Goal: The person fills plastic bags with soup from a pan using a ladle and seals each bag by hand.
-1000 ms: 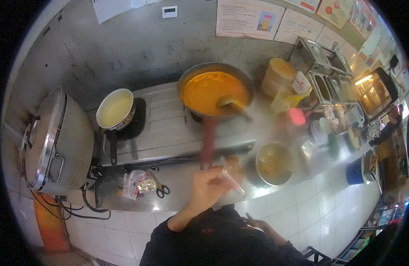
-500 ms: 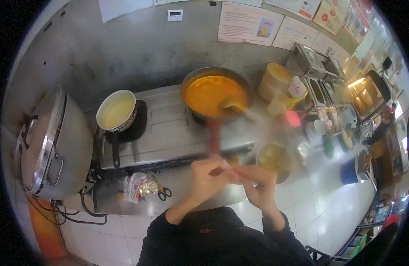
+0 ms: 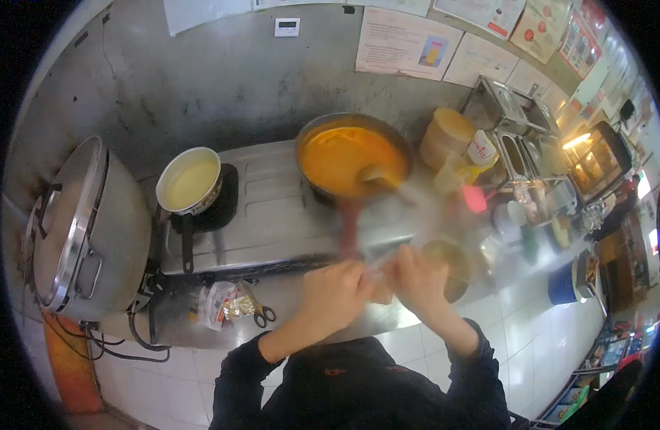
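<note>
Both hands are together at chest height, over the counter's front edge. My left hand (image 3: 337,295) is closed, its fingertips pinching one side of a small, blurred, see-through plastic packet (image 3: 377,269). On the packet's other side, my right hand (image 3: 421,281) pinches too, fingers curled. Something brownish shows below the gap between the hands, too smeared to name. Just beyond them is a frying pan (image 3: 348,228) with a reddish handle, on the stove and full of orange sauce (image 3: 351,156). A spatula (image 3: 387,180) rests in the sauce. Right of my right hand is a round bowl (image 3: 455,271), partly hidden.
A small saucepan (image 3: 189,180) with pale liquid sits on the left burner. Far left stands a large lidded pot (image 3: 115,229). Scissors (image 3: 265,316) and opened packets (image 3: 226,304) lie on the counter. Tubs (image 3: 448,136) and metal containers (image 3: 512,107) line the right side.
Both hands have turned, knuckles now more upward, and my right hand has risen slightly. The see-through packet shows more between them. The view has shifted a little.
</note>
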### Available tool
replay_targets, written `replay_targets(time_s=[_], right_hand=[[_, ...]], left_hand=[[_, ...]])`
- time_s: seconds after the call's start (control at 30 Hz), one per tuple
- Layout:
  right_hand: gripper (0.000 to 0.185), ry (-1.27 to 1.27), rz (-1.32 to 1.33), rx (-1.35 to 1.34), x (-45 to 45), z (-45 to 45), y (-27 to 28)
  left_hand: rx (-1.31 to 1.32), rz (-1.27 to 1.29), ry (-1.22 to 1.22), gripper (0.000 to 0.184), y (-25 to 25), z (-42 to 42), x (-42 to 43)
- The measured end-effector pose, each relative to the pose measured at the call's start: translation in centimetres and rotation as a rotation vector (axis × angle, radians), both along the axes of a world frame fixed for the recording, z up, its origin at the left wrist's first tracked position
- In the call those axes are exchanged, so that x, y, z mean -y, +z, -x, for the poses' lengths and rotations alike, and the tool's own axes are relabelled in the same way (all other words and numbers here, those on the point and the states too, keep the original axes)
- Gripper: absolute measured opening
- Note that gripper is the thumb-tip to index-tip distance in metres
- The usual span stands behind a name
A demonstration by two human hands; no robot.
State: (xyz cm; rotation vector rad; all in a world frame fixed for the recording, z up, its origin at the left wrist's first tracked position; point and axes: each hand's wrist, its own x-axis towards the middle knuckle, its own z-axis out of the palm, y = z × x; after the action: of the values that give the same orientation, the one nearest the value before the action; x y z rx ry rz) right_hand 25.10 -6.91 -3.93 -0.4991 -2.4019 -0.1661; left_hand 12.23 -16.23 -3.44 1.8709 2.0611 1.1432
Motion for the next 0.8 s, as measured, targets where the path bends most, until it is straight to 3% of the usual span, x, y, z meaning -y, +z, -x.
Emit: replay_targets(time_s=[0.03, 0.1, 0.13, 0.2, 0.23, 0.27, 0.3, 0.33, 0.4, 0.43, 0.47, 0.53, 0.6, 0.67, 0.8], right_hand=[[0.023, 0.019, -0.013, -0.088, -0.4, -0.1, 0.6], [0.019, 0.009, 0.109, 0.037, 0.1, -0.8, 1.7], [0.021, 0.16, 0.049, 0.023, -0.2, -0.7, 2.2], [0.026, 0.313, -0.013, 0.01, -0.2, -0.8, 3.6], [0.029, 0.382, 0.062, 0.096, 0.1, -0.8, 4.6], [0.031, 0.45, 0.137, 0.183, 0.1, -0.8, 5.2], [0.031, 0.45, 0.134, 0.182, -0.4, -0.6, 5.1], [0.027, 0.456, 0.1, 0.086, -1.0, -0.4, 4.8], [0.022, 0.461, 0.058, -0.01, -2.2, -0.3, 5.3], [0.016, 0.415, 0.228, -0.086, -2.8, -0.3, 5.9], [0.011, 0.365, 0.399, -0.163, -3.3, -0.2, 6.3], [0.009, 0.341, 0.547, -0.234, -4.4, 0.5, 6.9], [0.007, 0.321, 0.699, -0.303, -5.3, 1.0, 7.2], [0.006, 0.282, 0.497, -0.398, -6.5, 1.5, 7.0], [0.007, 0.426, 0.647, -0.471, -7.2, 2.3, 6.3]], left_hand=[[0.0, -0.004, 0.0, 0.012, 0.2, 0.0, -0.1], [-0.1, 0.025, 0.082, 0.014, 0.6, 0.5, 0.0], [-0.1, 0.024, 0.082, 0.014, 1.1, 1.0, 0.1], [-0.098, 0.218, -0.04, 0.018, 2.8, 2.7, 0.0], [-0.099, 0.217, -0.039, 0.018, 4.2, 3.4, -0.2], [-0.083, 0.375, -0.052, 0.019, 5.7, 4.1, -0.4], [-0.067, 0.533, -0.064, 0.021, 6.5, 4.4, -0.6], [-0.068, 0.532, -0.065, 0.021, 6.5, 4.4, -0.8], [0.062, 0.116, -0.108, 0.029, 6.0, 3.9, -1.4], [0.06, 0.109, -0.11, 0.029, 5.6, 3.4, -2.1], [0.06, -0.169, -0.08, 0.026, 5.0, 2.8, -2.9], [0.06, -0.451, -0.054, 0.024, 3.7, 2.6, -3.7], [0.193, -0.21, -0.161, 0.013, 2.5, 3.2, -3.5], [0.168, -0.249, -0.107, 0.009, 2.0, 4.0, -3.8], [0.205, -0.308, -0.029, 0.006, 2.4, 4.9, -4.3]])
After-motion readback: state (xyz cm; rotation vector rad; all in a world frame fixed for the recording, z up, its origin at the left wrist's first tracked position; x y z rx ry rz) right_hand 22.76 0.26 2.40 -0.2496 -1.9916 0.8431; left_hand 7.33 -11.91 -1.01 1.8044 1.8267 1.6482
